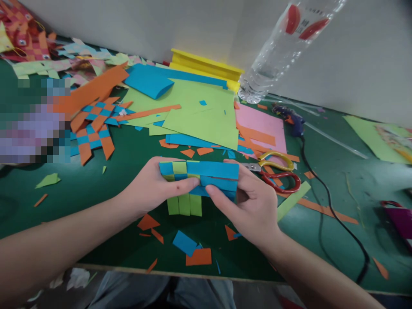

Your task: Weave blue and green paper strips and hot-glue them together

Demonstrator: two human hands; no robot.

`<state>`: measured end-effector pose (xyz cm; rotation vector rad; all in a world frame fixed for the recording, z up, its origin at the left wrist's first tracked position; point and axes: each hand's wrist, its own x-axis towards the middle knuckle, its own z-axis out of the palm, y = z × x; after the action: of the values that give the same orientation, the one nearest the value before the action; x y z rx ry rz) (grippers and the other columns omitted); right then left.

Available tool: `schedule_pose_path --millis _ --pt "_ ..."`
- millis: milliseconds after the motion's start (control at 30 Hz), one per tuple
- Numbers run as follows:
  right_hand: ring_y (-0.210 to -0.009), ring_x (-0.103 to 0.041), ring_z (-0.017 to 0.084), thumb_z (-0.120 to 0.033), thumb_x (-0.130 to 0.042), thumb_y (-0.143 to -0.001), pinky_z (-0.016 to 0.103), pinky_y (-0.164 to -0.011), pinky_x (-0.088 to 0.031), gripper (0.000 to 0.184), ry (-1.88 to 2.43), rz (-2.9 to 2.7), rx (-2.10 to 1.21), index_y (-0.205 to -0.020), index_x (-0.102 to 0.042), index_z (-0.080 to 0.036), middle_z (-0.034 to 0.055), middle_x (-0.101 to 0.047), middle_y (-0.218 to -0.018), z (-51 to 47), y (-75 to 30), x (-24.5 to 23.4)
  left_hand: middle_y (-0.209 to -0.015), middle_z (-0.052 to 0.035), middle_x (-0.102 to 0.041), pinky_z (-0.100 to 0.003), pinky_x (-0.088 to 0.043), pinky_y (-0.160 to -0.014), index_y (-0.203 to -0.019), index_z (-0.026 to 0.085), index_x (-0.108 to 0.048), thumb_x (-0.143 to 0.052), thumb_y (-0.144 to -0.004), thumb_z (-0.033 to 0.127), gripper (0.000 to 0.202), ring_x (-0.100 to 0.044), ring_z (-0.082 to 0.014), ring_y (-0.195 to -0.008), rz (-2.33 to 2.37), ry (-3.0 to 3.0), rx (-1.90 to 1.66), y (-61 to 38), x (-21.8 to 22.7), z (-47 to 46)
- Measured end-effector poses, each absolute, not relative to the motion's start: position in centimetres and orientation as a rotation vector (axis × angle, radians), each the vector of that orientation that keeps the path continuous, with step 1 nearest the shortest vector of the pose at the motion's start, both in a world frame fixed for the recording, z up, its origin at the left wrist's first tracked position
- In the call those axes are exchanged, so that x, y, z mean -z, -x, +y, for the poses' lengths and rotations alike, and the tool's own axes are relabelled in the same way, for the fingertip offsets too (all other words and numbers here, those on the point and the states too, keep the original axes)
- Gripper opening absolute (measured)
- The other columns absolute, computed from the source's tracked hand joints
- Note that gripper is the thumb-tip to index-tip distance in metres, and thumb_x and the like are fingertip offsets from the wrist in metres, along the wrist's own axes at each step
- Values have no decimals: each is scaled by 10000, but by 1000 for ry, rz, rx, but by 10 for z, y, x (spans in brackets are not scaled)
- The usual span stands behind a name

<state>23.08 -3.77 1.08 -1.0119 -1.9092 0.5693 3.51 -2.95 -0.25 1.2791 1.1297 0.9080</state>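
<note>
Between both hands is a piece of woven paper strips, blue ones running sideways and green ones crossing them. My left hand grips its left end, where the weave forms small checks, with the thumb pressed on the front. On the right end, my right hand holds the loose blue strips, thumb in front and fingers behind. Green strip ends hang below the blue ones. Just beyond my right hand lie scissors with one yellow and one red handle loop, their blades partly hidden by the hand.
Green paper sheets, a folded blue piece and a pink sheet lie behind. Orange-and-blue woven pieces are at left. A plastic bottle stands at the back. A glue gun trails a black cord rightward. Scraps litter the front.
</note>
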Motion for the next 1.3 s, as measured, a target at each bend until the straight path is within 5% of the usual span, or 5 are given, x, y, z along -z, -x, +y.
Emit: schedule_pose_path --millis 500,600,700,1067,1300 --pt "-833 -671 135 -167 -687 -850 300 -854 -537 147 1025 -1869 -657 -715 -656 -218 -30 -729 -823 -38 -232 -11 -617 21 -571 -198 -428 -512 -641 160 -648 -780 -762 374 279 -497 -100 -570 1082 -1240 -917 -35 1 -31" --pt "-787 -667 119 -185 -682 -857 246 -708 -547 94 1087 -1800 -772 -770 -693 -220 -23 -716 -840 -37 -235 -12 -754 -2 -692 -201 -510 -574 -795 184 -746 -798 -750 338 169 -609 -130 -668 1085 -1217 -953 -35 -2 -29" --pt "-730 -652 108 -212 -684 -862 231 -657 -540 76 1114 -1756 -836 -792 -711 -223 -24 -712 -833 -35 -235 -12 -959 -7 -755 -189 -548 -624 -976 227 -776 -840 -692 280 296 -676 -152 -796 1109 -1209 -1014 -35 -4 -28" --pt "-740 -666 139 -223 -685 -842 274 -688 -566 77 1115 -1787 -854 -770 -713 -220 -7 -721 -809 -38 -230 -13 -1050 -32 -761 -244 -572 -721 -1045 228 -761 -840 -714 335 357 -706 -210 -912 1204 -1346 -1000 -36 1 -31" --pt "-759 -664 133 -212 -687 -847 269 -711 -560 83 1090 -1809 -844 -766 -702 -215 -7 -721 -819 -38 -231 -14 -975 -25 -764 -233 -566 -642 -1134 233 -734 -844 -716 337 444 -687 -163 -731 1164 -1304 -985 -36 1 -32"
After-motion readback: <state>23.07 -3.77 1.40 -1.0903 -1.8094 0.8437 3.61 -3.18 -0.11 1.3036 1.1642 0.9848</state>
